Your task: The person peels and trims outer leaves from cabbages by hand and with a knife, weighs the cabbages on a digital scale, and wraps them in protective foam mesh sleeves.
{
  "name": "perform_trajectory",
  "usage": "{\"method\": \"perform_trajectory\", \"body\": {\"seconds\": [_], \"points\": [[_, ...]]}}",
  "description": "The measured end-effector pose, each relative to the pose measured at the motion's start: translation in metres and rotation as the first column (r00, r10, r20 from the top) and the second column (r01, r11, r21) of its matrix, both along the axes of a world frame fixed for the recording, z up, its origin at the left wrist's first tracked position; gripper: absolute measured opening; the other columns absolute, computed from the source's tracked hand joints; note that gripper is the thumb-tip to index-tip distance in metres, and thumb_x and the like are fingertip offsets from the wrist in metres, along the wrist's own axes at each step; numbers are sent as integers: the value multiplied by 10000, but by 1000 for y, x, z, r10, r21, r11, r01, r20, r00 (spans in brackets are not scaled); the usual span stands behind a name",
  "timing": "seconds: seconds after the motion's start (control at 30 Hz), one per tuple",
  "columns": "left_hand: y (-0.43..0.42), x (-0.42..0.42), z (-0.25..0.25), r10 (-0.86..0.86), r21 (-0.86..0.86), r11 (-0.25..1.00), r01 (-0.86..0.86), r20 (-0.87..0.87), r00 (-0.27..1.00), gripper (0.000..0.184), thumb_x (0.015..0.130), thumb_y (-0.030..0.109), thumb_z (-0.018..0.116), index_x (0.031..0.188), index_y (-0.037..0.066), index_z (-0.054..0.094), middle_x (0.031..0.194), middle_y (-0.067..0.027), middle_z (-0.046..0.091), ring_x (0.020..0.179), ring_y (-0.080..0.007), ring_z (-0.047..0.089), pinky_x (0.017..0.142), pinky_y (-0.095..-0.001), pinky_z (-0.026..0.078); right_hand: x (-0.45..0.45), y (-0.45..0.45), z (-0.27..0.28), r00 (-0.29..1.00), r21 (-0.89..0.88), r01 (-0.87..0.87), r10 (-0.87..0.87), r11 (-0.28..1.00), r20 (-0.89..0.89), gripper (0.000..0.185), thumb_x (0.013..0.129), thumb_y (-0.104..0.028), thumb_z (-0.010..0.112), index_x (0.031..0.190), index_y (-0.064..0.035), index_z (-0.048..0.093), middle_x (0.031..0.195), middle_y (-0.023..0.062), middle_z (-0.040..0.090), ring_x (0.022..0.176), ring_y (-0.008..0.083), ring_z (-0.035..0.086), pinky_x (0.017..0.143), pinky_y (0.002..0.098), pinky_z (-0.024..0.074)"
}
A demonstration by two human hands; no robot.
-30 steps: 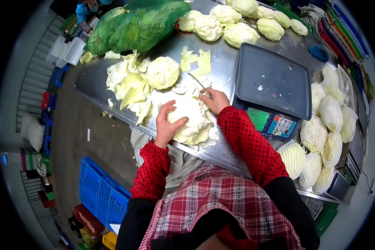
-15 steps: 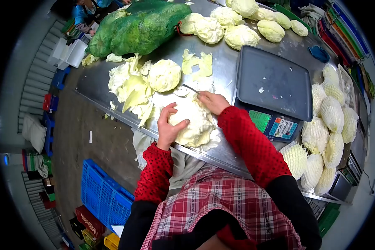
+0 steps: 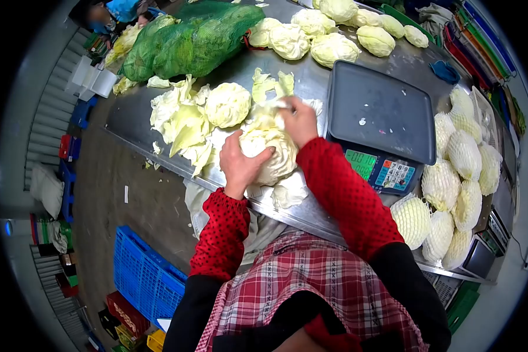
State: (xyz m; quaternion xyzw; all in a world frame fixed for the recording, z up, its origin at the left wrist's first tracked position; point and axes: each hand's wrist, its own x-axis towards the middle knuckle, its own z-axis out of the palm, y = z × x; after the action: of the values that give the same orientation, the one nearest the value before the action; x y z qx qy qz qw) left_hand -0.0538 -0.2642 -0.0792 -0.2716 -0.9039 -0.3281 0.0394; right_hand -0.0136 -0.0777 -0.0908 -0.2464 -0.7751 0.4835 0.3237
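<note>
A pale cabbage [image 3: 270, 149] rests at the table's front edge, among loose leaves. My left hand [image 3: 240, 164] is closed around its left side, thumb over the top. At its upper right, my right hand [image 3: 301, 122] has curled fingers on a pale outer leaf [image 3: 270, 109], which is smeared by motion. The knife seen earlier does not show now; the fingers may hide it. A second cabbage [image 3: 227, 105] lies just beyond my left hand, beside a heap of torn leaves [image 3: 185, 126]. One trimmed leaf [image 3: 290, 190] lies near the edge.
To the right stands a grey scale [image 3: 381, 111] with a lit display. Net-wrapped cabbages [image 3: 466, 155] are piled beyond it. A green mesh sack [image 3: 193, 44] and several bare cabbages [image 3: 334, 50] line the back. A person [image 3: 120, 12] is at far left; a blue crate [image 3: 149, 273] is below.
My right hand has moved up and turned over the cabbage, and the knife is out of sight. A leaf lifts at its fingers. The cabbage has turned, and a leaf lies loose below it.
</note>
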Motion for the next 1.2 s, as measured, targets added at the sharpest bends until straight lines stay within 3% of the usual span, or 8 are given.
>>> {"method": "perform_trajectory", "body": {"seconds": [0.17,0.27,0.47,0.63,0.73,0.83,1.03,1.2], "points": [[-16,-7,0,-280,488,865,115,279,919,846,577,301,856,1269,-9,481,1103,-170,612,1015,-283,602,881,-369,484,19,5,4,955,-142,-115,149,983,258,837,760,-421,747,1370,24,386,1160,302,590,1030,388,616,861,408,494],[-13,-11,-15,-289,427,888,170,233,928,863,580,246,853,1305,-2,455,1130,-163,595,1043,-258,592,912,-345,480,46,-21,13,903,9,-237,217,971,372,773,738,-437,762,1291,35,499,1065,259,647,957,351,649,830,381,502],[-15,-3,-14,-373,468,840,276,128,919,823,554,240,838,1264,-5,500,1137,-163,585,1041,-280,586,925,-366,470,19,5,-33,973,-354,-158,207,922,103,324,745,-161,756,978,54,686,774,117,697,692,146,645,655,298,513],[-29,6,-3,-403,410,840,357,29,915,847,532,258,811,1277,2,499,1179,-174,565,1060,-304,570,934,-385,456,2,28,-70,920,-381,45,111,923,377,494,721,-318,781,1071,9,662,815,175,697,773,275,682,737,344,525],[-42,5,-3,-367,387,867,313,73,927,857,535,257,799,1293,6,489,1200,-174,557,1092,-313,552,950,-403,442,47,8,-8,878,-401,-203,347,893,328,734,706,-418,793,1258,0,548,1150,185,641,992,269,647,852,342,506],[-38,11,4,-351,416,876,245,203,914,860,539,255,794,1304,13,483,1214,-171,554,1133,-323,527,982,-420,419,68,-27,16,848,155,-526,502,836,173,627,718,-427,780,1199,-59,617,1075,168,669,954,251,661,828,320,516],[-44,19,10,-467,305,846,438,26,884,962,539,282,800,1366,-8,405,1374,-199,458,1229,-356,456,1040,-441,356,63,-18,32,758,-354,-530,618,771,209,353,772,-286,767,991,-19,693,868,131,698,821,166,650,770,308,509],[-59,45,1,-236,421,895,144,175,956,819,610,273,783,1310,-7,462,1376,-206,470,1239,-354,455,1038,-449,339,73,-46,25,682,-92,-698,699,710,213,372,799,-255,742,1045,2,634,770,104,644,726,129,572,682,291,479]]}}
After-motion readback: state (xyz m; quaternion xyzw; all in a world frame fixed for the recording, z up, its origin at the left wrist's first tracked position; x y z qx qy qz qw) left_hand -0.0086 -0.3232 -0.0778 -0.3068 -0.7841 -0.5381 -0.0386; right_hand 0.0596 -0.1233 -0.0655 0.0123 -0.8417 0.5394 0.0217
